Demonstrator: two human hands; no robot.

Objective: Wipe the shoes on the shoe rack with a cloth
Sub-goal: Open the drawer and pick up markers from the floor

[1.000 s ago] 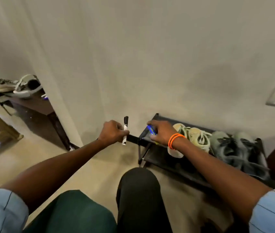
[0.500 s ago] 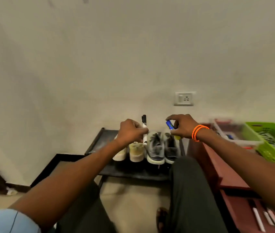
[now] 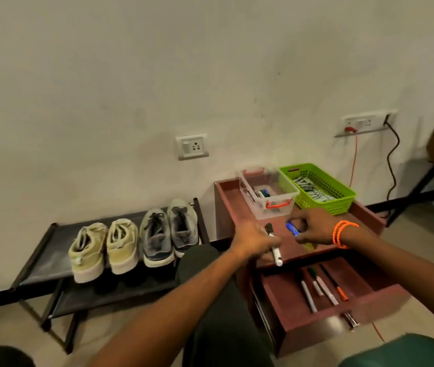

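Observation:
A low black shoe rack point(image 3: 43, 250) stands against the wall at the left. On its top shelf sit a pair of beige sneakers point(image 3: 104, 247) and a pair of grey sneakers point(image 3: 168, 231), heels toward me. My left hand point(image 3: 253, 241) grips a black-capped white marker point(image 3: 274, 246) over the red-brown cabinet. My right hand point(image 3: 314, 229), with orange bands at the wrist, pinches a blue-capped marker point(image 3: 292, 229) with a yellow body. Both hands are right of the rack. No cloth is in view.
The red-brown cabinet point(image 3: 226, 202) carries a clear plastic box point(image 3: 269, 197) and a green basket point(image 3: 319, 189). Its open drawer point(image 3: 343, 313) holds several markers. Wall sockets and hanging cables are behind. My knee point(image 3: 208, 263) is between rack and cabinet.
My view has swung right, from the rack toward the cabinet. Both hands, still holding their markers, have moved from over the shoes to over the cabinet top.

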